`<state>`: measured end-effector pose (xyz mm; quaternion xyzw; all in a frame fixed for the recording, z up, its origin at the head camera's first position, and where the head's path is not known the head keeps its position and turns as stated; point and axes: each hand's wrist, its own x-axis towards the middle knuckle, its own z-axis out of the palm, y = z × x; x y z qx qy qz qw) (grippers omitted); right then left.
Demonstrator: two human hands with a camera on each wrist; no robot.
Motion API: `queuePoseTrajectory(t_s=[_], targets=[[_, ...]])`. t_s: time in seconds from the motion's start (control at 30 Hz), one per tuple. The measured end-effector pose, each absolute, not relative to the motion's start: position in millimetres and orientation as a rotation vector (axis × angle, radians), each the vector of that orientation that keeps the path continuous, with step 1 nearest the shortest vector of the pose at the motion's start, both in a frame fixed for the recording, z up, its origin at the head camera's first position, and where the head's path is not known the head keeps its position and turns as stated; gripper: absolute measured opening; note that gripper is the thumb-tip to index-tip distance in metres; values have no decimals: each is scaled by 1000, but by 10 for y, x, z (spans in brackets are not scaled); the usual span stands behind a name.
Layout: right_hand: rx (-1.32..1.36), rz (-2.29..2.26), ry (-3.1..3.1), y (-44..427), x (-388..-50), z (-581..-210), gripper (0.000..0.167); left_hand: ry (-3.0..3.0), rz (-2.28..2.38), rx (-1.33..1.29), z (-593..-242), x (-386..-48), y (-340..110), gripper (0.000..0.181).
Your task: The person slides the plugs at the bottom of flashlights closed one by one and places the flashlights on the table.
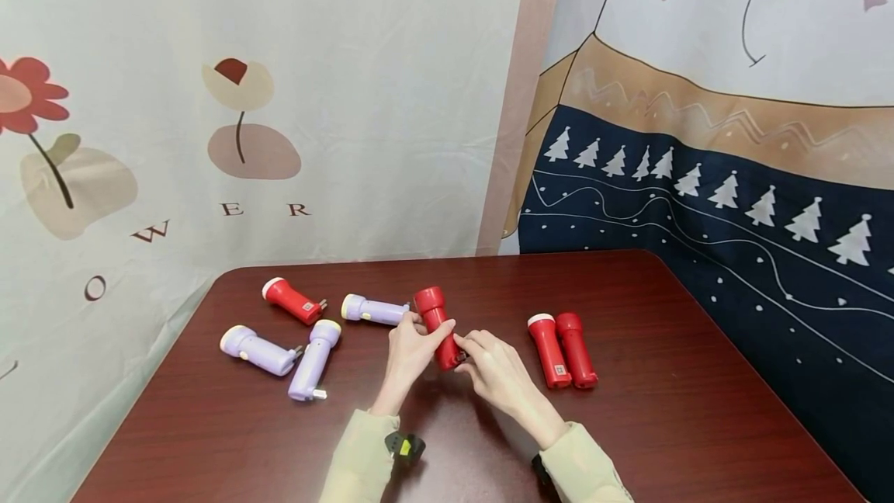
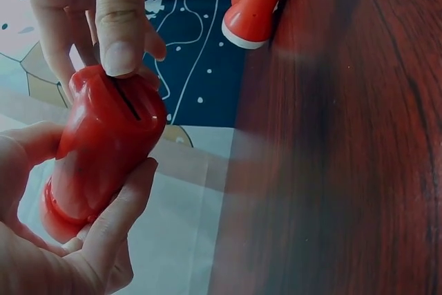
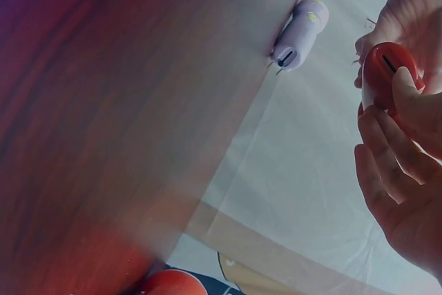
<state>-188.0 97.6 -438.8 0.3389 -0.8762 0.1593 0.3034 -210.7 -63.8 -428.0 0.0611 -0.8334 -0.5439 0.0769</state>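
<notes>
A red flashlight (image 1: 431,305) is raised over the table, its head tipped away from me. My left hand (image 1: 407,349) grips its body, thumb on one side and fingers round the other, as the left wrist view shows. At the tail end, my right hand (image 1: 501,372) pinches near a dark slot, with its thumb (image 2: 121,59) over one end of the slot and a bit of metal plug prong (image 2: 84,53) beside it. In the right wrist view the right thumb and fingers also touch the tail of this flashlight (image 3: 380,74).
Left of the hands lie a red flashlight (image 1: 293,301) and lilac flashlights (image 1: 258,350), (image 1: 314,361), (image 1: 377,311), some with metal plug prongs out. To the right, two red flashlights (image 1: 549,352), (image 1: 576,350) lie side by side on the brown table (image 1: 663,425). Printed cloths hang behind.
</notes>
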Motion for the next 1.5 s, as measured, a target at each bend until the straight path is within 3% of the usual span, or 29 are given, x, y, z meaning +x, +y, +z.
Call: queuePoseTrajectory(t_s=[1.5], targets=[[865,513,-2328,961,-1859,-4359,30,-2498,-1570,211,-4279,-2058,-594,52]])
